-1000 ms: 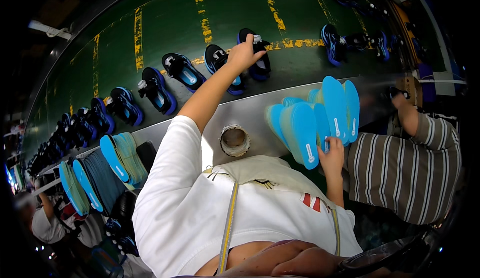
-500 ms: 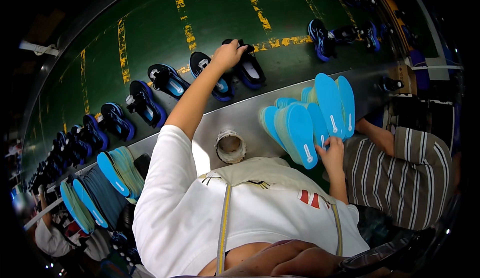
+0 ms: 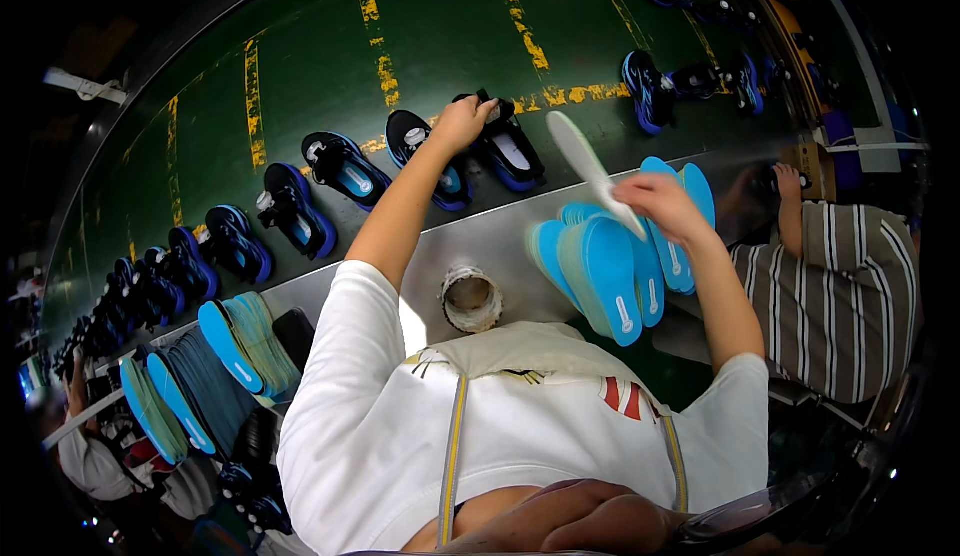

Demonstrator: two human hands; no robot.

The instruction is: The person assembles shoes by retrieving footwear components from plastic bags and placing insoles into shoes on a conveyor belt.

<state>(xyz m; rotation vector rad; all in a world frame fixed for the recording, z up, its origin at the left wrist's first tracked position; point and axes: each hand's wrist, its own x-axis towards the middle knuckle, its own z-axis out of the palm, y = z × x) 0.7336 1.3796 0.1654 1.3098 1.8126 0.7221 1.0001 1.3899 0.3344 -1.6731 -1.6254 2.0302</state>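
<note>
My left hand (image 3: 462, 124) is closed on the upper end of a black and blue shoe (image 3: 512, 154), whose pale inside shows. In my right hand (image 3: 662, 204) is an insole (image 3: 582, 154), gripped by its near end and held up at a slant with its whitish side showing. The insole hangs in the air to the right of the shoe, apart from it. Below and around my right hand, stacks of bright blue insoles (image 3: 606, 261) stand at the edge of the metal ledge.
A row of black and blue shoes (image 3: 345, 168) runs left along the green belt (image 3: 440, 31). On the metal ledge (image 3: 415, 246) stands a crusted round pot (image 3: 470, 299). More insole stacks (image 3: 228, 346) hang at lower left. A person in striped clothing (image 3: 820, 286) is close on my right.
My right hand has lifted an insole from the stacks and brought it up and toward the shoe, turning its pale side into view. My left hand stays on the shoe.
</note>
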